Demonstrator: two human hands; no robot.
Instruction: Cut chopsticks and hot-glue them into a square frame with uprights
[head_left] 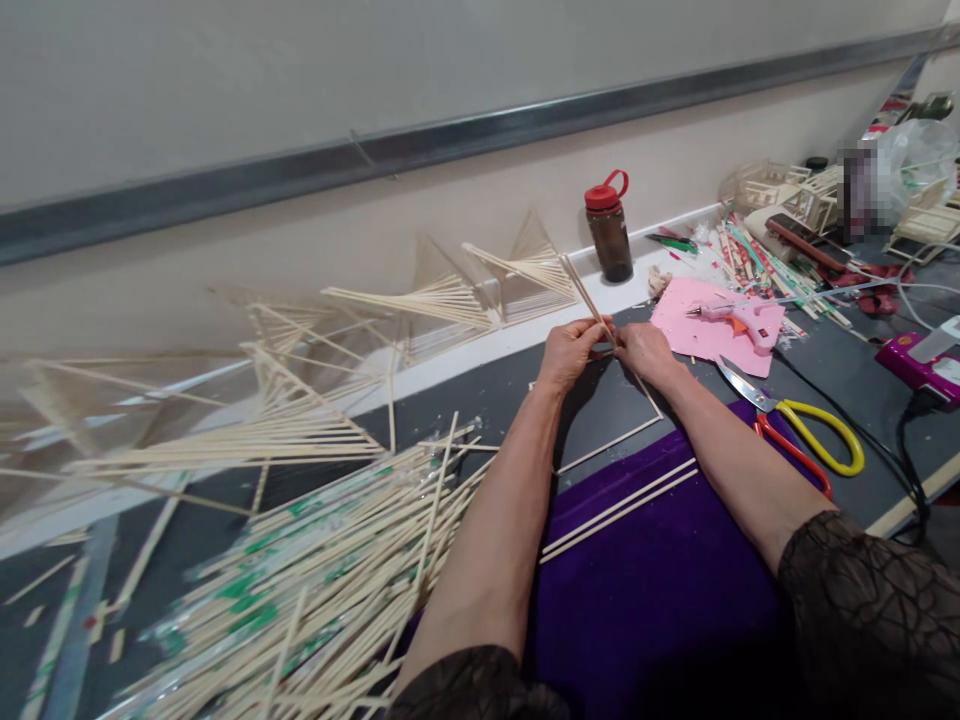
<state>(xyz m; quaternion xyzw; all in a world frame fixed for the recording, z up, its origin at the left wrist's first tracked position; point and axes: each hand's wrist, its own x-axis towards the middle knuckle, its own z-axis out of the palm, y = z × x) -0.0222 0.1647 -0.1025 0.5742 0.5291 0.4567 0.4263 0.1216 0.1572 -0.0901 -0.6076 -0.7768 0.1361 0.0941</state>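
Observation:
My left hand (576, 352) is closed in a pinch on a thin wooden chopstick (585, 290) that leans up and away from the table. Pressed close beside it, my right hand (643, 352) pinches at the lower end of the sticks, where a joint seems to be; the fingers partly hide it. Below my hands a frame of joined chopsticks (611, 444) lies over the dark table and the edge of a purple cloth (645, 580). Two loose chopsticks (619, 510) rest side by side on that cloth.
Left lies a big pile of chopsticks (360, 560), some in plastic wrap. Fan-like stick structures (300, 440) stand along the wall. Right are scissors (761, 400), a pink glue gun (739, 318) with a cord, and pink paper (675, 310). A bottle (611, 235) stands behind.

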